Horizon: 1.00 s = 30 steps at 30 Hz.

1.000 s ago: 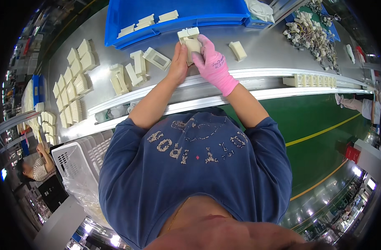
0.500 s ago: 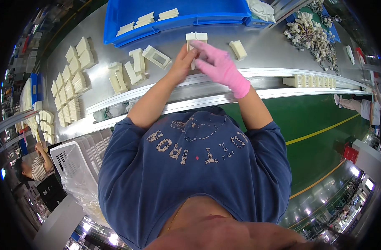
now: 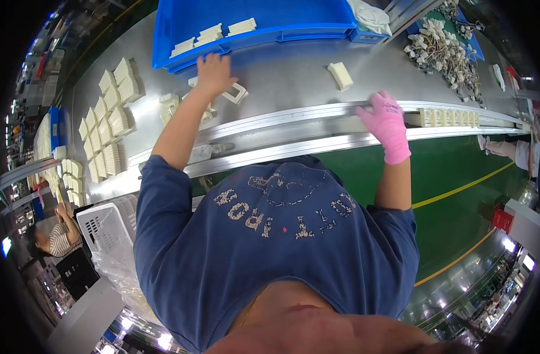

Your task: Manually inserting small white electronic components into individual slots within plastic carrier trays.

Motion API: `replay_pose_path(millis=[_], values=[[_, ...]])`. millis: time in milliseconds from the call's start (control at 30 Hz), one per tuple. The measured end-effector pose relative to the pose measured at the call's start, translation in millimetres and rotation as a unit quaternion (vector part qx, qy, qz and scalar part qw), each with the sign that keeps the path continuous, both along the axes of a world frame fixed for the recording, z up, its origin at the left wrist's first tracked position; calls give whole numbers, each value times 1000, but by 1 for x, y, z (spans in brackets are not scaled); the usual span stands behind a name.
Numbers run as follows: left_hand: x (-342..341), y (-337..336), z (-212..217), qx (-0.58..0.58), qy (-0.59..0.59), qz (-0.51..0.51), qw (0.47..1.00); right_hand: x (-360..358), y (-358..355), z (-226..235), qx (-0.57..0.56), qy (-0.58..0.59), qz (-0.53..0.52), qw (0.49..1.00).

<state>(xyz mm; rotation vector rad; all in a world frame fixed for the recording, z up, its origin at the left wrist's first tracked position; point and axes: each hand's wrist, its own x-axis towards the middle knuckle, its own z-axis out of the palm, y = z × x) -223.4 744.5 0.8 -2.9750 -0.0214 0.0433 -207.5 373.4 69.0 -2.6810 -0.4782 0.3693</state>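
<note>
My bare left hand [image 3: 215, 75] reaches out at the front edge of the blue bin [image 3: 252, 40], fingers spread and nothing seen in them. Beneath and beside it lie white plastic frames [image 3: 239, 93], partly covered by the hand and forearm. In a pink glove, my right hand [image 3: 385, 115] is over the metal rail [image 3: 317, 113], thumb apart from the fingers and no part visible between them. Just right of the glove, a row of white plastic housings [image 3: 450, 117] sits along the rail. A single white block-shaped part [image 3: 340, 76] lies on the metal table between my hands.
Stacks of ribbed white parts [image 3: 109, 121] stand on the left of the table. Several white strips [image 3: 209, 34] lie in the bin. A heap of wired connectors [image 3: 444, 53] is at the far right. White crates [image 3: 107, 221] stand at the left; another person [image 3: 60, 233] sits beyond.
My hands have parted: the left moved left toward the bin, the right moved right to the rail. The white housing they handled together is no longer visible between them.
</note>
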Motion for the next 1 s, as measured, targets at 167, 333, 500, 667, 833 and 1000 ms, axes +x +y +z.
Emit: replay_pose_path(millis=[167, 333, 500, 667, 833, 1000], values=[[6, 51, -51, 90, 135, 30, 986, 28, 5, -25, -108, -217, -10, 970], [26, 19, -13, -371, 76, 10, 925, 91, 50, -62, -117, -65, 17, 991], [3, -48, 39, -685, -56, 51, 725, 110, 65, -84, -245, 55, 46, 967], [-11, -63, 17, -847, -43, 148, 509, 94, 74, -55, -34, 29, 15, 999], [-12, -83, -4, -780, 50, 218, 584, 39, 93, -9, 328, 308, 84, 889], [-27, -110, 17, -848, 23, 187, 496, 15, 119, -35, 376, 153, 82, 910]])
